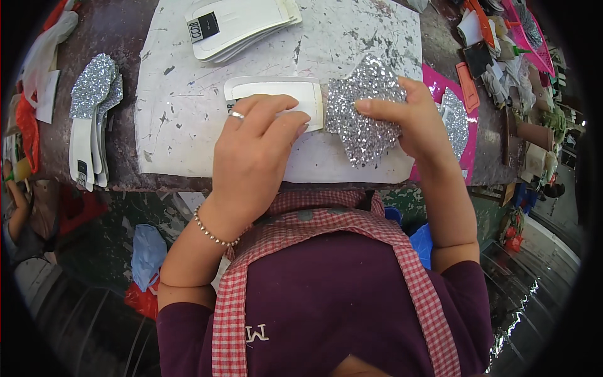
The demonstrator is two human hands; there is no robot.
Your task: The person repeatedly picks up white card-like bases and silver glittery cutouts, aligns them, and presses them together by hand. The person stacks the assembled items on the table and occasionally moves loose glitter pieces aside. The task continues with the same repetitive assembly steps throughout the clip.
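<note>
Pinching a glitter piece (358, 135) in the right hand (427, 122), at the end of a white strip (308, 93) beneath the left hand (256, 141) (pinch unclear). Apparently midway: showing joined pieces (83, 138) left of the grip, leaving plain strips (248, 28) beyond, more glitter pieces (456, 129) right.

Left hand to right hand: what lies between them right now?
The head view shows the right end of the white piece and the silver glittery piece between left hand and right hand.

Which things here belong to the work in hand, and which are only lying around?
Likely in the work: white piece under left hand; glittery silver piece in right hand; white stack; silver-and-white pieces at left.

Likely lying around: light-blue bag; white plastic bag.
</note>
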